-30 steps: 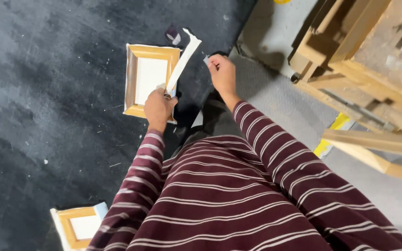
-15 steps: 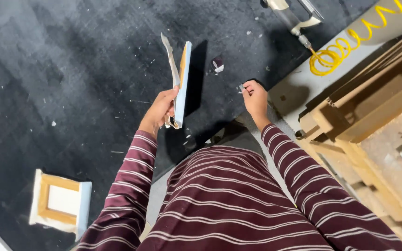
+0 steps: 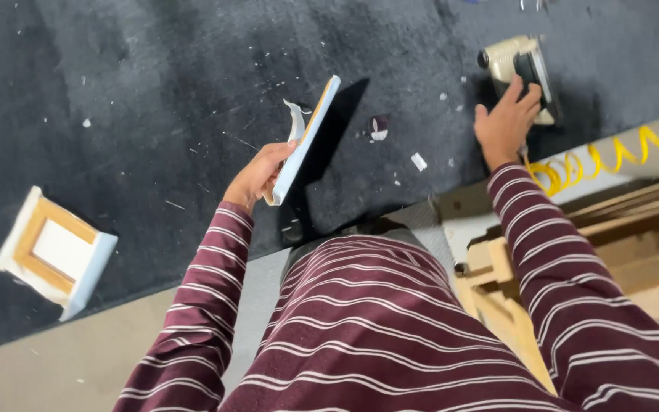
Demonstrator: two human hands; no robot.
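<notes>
Two hands | left (image 3: 257, 177) grips small canvas (image 3: 305, 141) (edge-on) | right (image 3: 506, 122) open, seemingly touching stapler (image 3: 519, 65)

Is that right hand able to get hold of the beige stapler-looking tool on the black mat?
Probably yes. The right hand already rests its fingers on the beige tool, with nothing between them. The left hand is occupied, holding a small canvas frame on edge.

A second small canvas frame (image 3: 53, 252) lies flat on the dark mat (image 3: 139, 91). A curly yellow hose (image 3: 612, 156) runs by some wooden frames (image 3: 634, 236). Tiny white scraps (image 3: 418, 161) lie around.
</notes>
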